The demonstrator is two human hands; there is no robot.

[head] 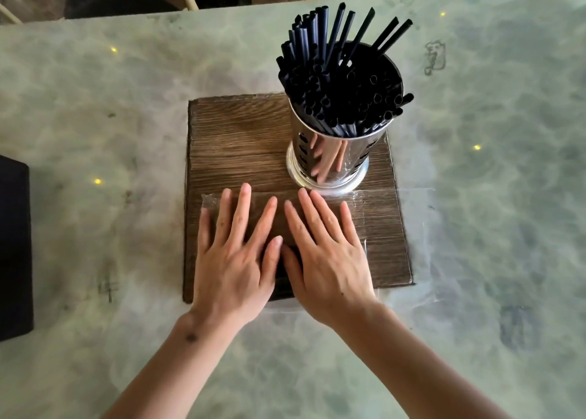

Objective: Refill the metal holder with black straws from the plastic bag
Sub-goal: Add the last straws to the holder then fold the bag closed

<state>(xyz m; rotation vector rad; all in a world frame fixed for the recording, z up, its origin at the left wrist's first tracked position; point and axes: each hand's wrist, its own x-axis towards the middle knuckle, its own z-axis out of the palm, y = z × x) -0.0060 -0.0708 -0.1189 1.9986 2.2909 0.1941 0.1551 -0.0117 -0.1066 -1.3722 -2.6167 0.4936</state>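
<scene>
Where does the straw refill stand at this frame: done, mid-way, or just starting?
It looks nearly finished. The metal holder on the wooden board is packed with black straws. Both hands, left hand and right hand, lie flat and open on the clear plastic bag, which looks flat and empty. Probably only clearing the bag remains.

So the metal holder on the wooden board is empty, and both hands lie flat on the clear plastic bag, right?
Not quite. The head view shows the metal holder full of black straws. The rest holds: it stands on the wooden board, and the left hand and right hand lie flat on the plastic bag.
</scene>
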